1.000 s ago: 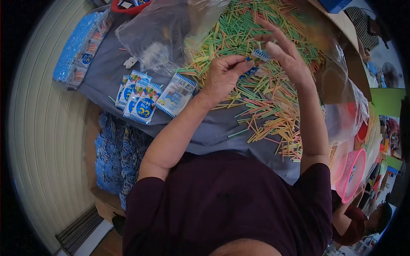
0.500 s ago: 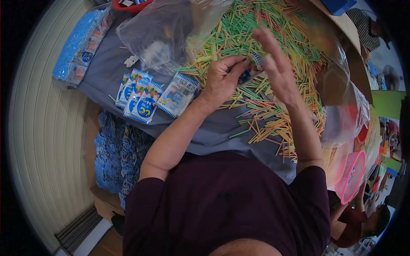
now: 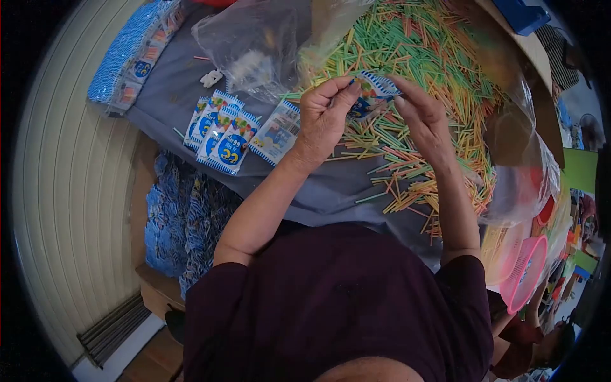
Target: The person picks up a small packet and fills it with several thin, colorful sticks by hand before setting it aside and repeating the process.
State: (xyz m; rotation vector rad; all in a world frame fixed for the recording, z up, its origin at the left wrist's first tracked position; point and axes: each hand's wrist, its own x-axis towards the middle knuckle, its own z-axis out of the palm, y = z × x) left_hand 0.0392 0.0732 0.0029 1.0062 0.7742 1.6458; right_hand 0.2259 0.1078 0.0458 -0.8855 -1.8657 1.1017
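Observation:
Between thumb and fingers, my left hand (image 3: 324, 118) pinches a small blue-and-white printed packet (image 3: 370, 95) by its left side. My right hand (image 3: 426, 121) is at the packet's right end, its fingers bent close to the edge; whether they grip it is hard to tell. Under and behind both hands spreads a large heap of thin coloured sticks (image 3: 407, 57), green, yellow and pink. Left of my left wrist lies another packet (image 3: 277, 132), face different from the overlapping group of several packets (image 3: 223, 137) further left.
A clear plastic bag (image 3: 254, 38) lies behind the packets, near a small white crumpled piece (image 3: 210, 78). A large bag of blue packets (image 3: 130, 54) sits at the far left. Pink baskets (image 3: 527, 270) stand at the right, with another person (image 3: 528, 337) beyond.
My right hand has come down from its raised, spread pose to the packet's right end. The packet now shows flatter and more fully. The whole view has shifted slightly.

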